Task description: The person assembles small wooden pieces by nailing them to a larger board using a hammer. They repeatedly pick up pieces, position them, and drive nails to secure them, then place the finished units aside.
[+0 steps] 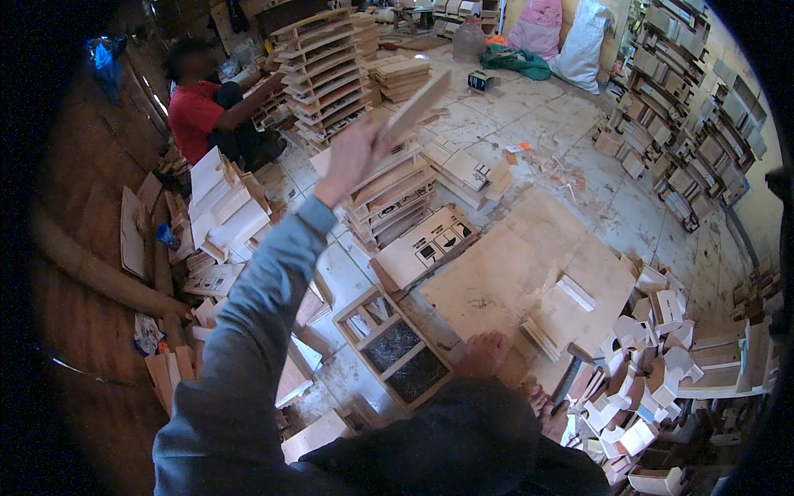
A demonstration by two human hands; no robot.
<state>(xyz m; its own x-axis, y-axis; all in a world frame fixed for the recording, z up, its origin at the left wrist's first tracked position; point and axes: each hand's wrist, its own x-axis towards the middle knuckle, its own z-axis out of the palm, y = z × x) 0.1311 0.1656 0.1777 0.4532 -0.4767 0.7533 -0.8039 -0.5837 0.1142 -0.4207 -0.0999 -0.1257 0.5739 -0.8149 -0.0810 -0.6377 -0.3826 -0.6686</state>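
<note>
My left hand (354,161), on an outstretched grey-sleeved arm, is closed round a flat wooden slat (420,101). It holds the slat up over a stack of shallow wooden frames (389,198). Dark cloth (471,430) covers the lower middle; just beyond it, bare skin (484,355) shows at the near edge of a large plywood sheet (504,256). More skin (550,413) shows beside a dark long-shaped tool (569,376). Whether either patch is my right hand I cannot tell. Short wooden strips (542,339) lie on the sheet.
A divided wooden frame (413,355) lies left of the sheet. Cut wooden pieces (637,388) are heaped at right. A person in red (194,120) crouches by a tall stack of wooden frames (322,78) at far left. Stacked wooden parts (662,91) line the right wall.
</note>
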